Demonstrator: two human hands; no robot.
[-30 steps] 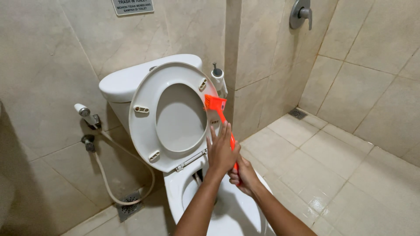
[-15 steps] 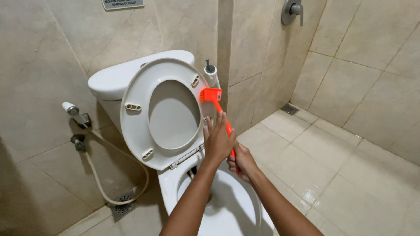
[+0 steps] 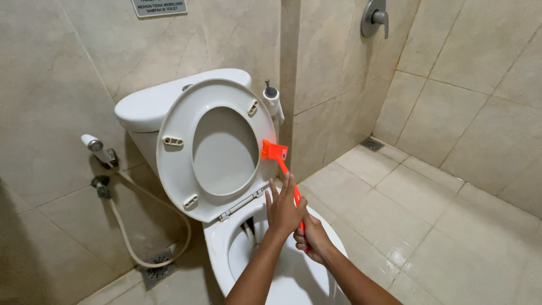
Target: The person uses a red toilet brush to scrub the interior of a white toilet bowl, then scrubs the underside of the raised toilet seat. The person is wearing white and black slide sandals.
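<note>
**Orange brush held against the raised toilet seat**

A bright orange plastic scrubbing brush with a long thin handle (image 3: 280, 164) points up and away from the person, its bristled head touching the right edge of the raised white oval plastic toilet seat (image 3: 217, 149). The right hand (image 3: 312, 238) is closed in a fist around the handle's lower end. The left hand (image 3: 284, 209) lies over the handle just above it, fingers spread and loose rather than clasped. Both hands hover over the white ceramic toilet bowl (image 3: 223, 248). A white bidet sprayer with a beige hose (image 3: 96, 148) hangs on the tiled wall to the left.
</note>
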